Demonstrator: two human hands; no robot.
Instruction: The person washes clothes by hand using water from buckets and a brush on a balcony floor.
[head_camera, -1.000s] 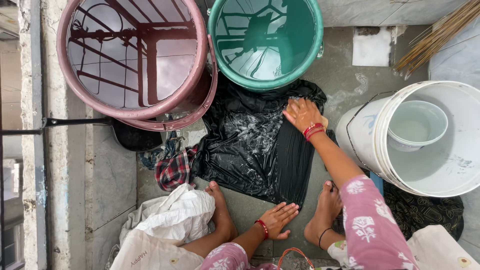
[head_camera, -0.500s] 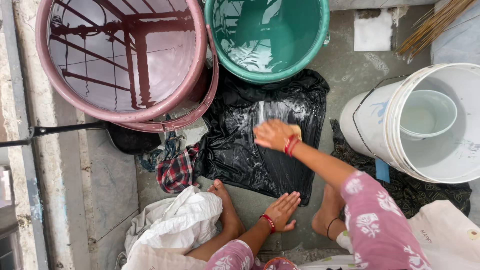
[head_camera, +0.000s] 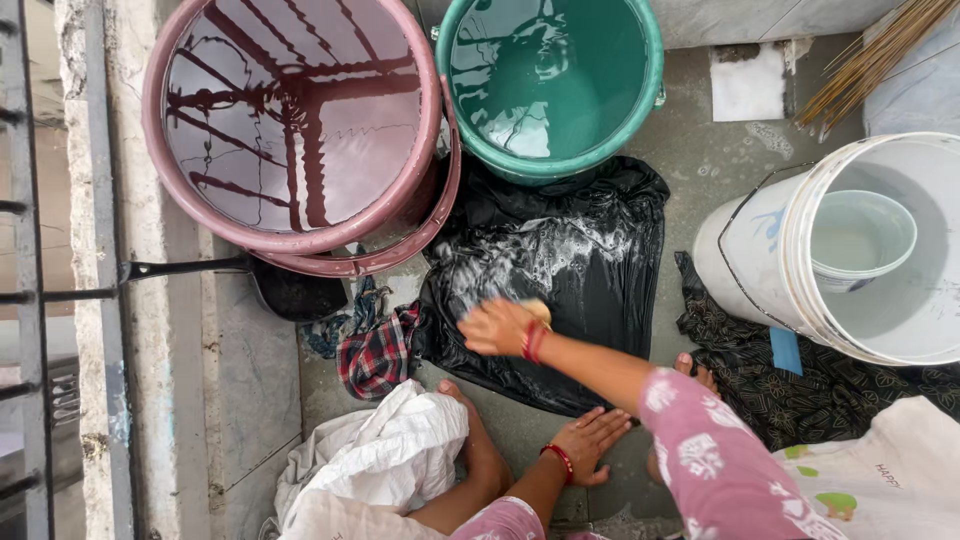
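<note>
Soapy wet black cloth (head_camera: 560, 270) lies spread flat on the floor.

Right hand (head_camera: 497, 327): arm in a pink floral sleeve reaches forward and to the left, forearm bare, red bangles at the wrist; fingers curled downward, back of the hand up, slightly blurred. Left hand (head_camera: 592, 440): palm down, fingers (head_camera: 612, 420) spread and flat, red bangle at the wrist, forearm bare, running back toward the body. Both bare feet planted, knees bent in a squat
</note>
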